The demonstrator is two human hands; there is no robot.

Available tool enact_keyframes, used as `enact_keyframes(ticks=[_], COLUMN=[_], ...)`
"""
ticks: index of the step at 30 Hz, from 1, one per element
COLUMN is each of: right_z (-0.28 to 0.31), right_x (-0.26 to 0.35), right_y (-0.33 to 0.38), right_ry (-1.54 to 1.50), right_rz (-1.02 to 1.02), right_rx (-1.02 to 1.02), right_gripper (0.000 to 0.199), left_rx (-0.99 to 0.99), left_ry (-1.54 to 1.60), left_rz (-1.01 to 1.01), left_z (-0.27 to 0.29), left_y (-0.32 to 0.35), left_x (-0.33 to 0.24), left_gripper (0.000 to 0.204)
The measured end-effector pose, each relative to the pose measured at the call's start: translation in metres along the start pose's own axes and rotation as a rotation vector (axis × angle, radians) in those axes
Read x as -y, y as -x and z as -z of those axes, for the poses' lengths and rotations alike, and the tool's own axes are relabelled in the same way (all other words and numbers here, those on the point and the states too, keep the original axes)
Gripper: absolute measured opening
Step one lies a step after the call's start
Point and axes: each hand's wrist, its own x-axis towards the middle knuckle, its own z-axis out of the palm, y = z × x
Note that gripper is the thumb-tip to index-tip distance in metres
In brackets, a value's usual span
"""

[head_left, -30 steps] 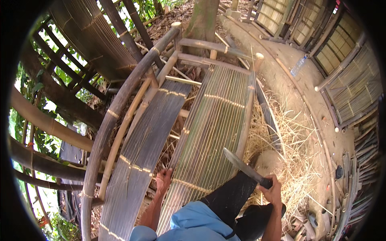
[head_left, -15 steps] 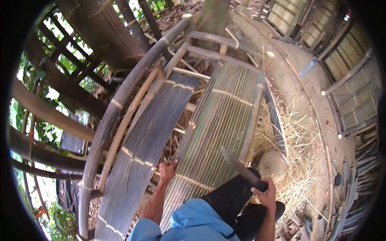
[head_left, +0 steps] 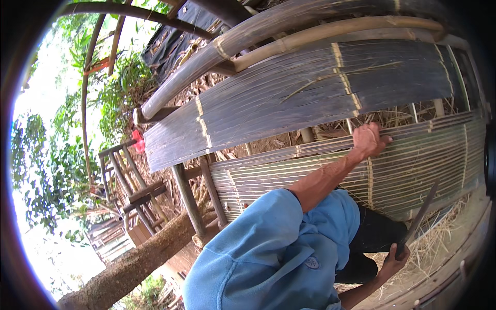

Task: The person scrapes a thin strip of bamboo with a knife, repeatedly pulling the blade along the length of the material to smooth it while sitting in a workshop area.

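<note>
My left hand [head_left: 367, 139] has its fingers curled over the back edge of the slatted bamboo seat [head_left: 423, 160], thumb lying toward the slats. What its fingertips touch beneath is hidden. In my right hand [head_left: 394, 262], near the front edge of the seat, is a long knife [head_left: 421, 213], held by its dark handle. Its blade slants up and away over the seat's front side. Behind the seat leans a darker bamboo backrest [head_left: 274, 101] with pale cross bindings, and one thin loose strip [head_left: 310, 84] lies across it.
A thick bamboo rail [head_left: 258, 33] runs above the backrest. Posts [head_left: 187, 199] stand at the seat's end, by a rough log [head_left: 139, 253]. Pale straw shavings [head_left: 431, 245] litter the ground in front. Green plants [head_left: 124, 77] grow beyond.
My view has swung left along the bench, bringing its end, the log and plants into sight. My left hand remains at the seat's back edge; my right still holds the knife.
</note>
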Motion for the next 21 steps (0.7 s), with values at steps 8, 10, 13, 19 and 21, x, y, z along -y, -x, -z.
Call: enact_keyframes(ticks=[8,10,13,19,21], right_z=[-0.018,-0.016,-0.011,-0.029,-0.025], right_x=[0.045,0.044,0.028,0.009,0.013], right_y=[-0.022,-0.016,0.001,0.025,0.033], right_ry=[0.084,0.067,0.106,-0.195,-0.247], right_rz=[0.086,0.092,0.107,-0.104,-0.048], right_rx=[-0.049,-0.080,-0.171,-0.126,-0.160], right_gripper=[0.040,0.039,0.037,0.041,0.041], left_rx=[-0.330,-0.349,-0.086,0.054,0.030], left_ry=[0.061,0.025,-0.064,-0.255,-0.211], left_rz=[-0.168,-0.244,-0.141,-0.039,-0.080], left_z=[-0.032,-0.031,-0.023,-0.013,-0.006], left_y=[-0.001,-0.001,-0.003,-0.022,-0.021], left_x=[0.010,0.008,-0.012,0.019,0.002], left_gripper=[0.039,0.039,0.041,0.072,0.074])
